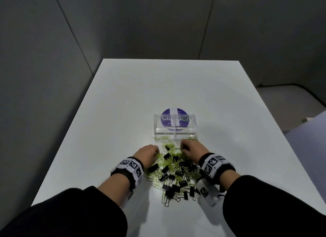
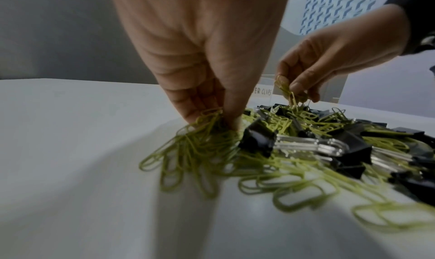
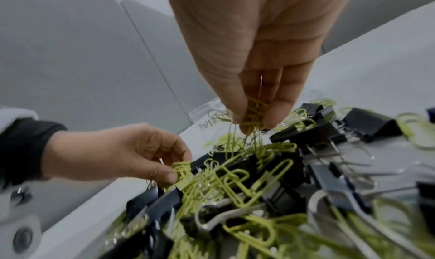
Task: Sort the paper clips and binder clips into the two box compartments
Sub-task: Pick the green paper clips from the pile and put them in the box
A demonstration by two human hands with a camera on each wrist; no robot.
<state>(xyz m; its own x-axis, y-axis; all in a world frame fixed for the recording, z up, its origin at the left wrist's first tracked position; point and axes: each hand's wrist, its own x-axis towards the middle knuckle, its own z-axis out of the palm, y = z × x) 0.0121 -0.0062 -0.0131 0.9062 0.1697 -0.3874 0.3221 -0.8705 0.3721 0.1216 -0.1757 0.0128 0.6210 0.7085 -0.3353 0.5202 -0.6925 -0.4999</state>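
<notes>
Box [image 1: 175,124] labels: "PAPER CLIPS", "BINDER CLIPS".

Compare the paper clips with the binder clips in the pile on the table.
The paper clips are thin loops of yellow-green wire; the binder clips are solid black bodies with silver wire handles. The paper clips lie flat and tangled, while the binder clips stand bulkier above them. Both the left hand and the right hand pinch paper clips; neither holds a binder clip. Both kinds are mixed in one heap before the clear box, whose compartments look empty.
</notes>
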